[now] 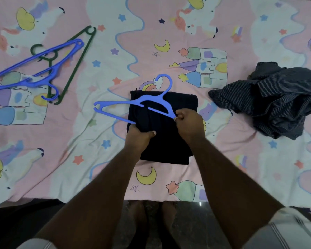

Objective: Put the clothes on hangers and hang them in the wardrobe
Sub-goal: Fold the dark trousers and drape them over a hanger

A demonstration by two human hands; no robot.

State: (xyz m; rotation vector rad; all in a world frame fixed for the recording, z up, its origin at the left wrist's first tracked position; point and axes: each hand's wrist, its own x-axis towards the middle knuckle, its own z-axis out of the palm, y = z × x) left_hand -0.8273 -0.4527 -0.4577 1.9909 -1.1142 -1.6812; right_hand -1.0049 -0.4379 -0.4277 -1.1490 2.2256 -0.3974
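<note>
— Right hand (188, 121) pinches the near right tip of a blue hanger (142, 103), fingers curled around the plastic; the fingertips themselves are tucked out of sight behind the knuckles.

— And the left hand (139, 134)?

— It grips the left edge of a folded dark garment (162, 126) at the centre of the bed, thumb on top, fingers hidden under the cloth. The hanger's lower bar disappears beneath that edge, just beside the hand.

— Where does the hanger lie?

— Across the far half of the dark garment, hook pointing far and to the right, left arm jutting out over the patterned bedsheet (101, 155).

— What kind of garment?

— Hard to tell; it is too dark and folded to show seams or shape.

— Anything else on the bed?

— A crumpled striped shirt (271, 97) sits at the right, well apart. At the far left, a second blue hanger (43, 69) lies across a green hanger (74, 65); the blue one is cut off by the picture's left edge.

— Below the bed?

— Bare feet on a dark floor, dim and blurred.
</note>
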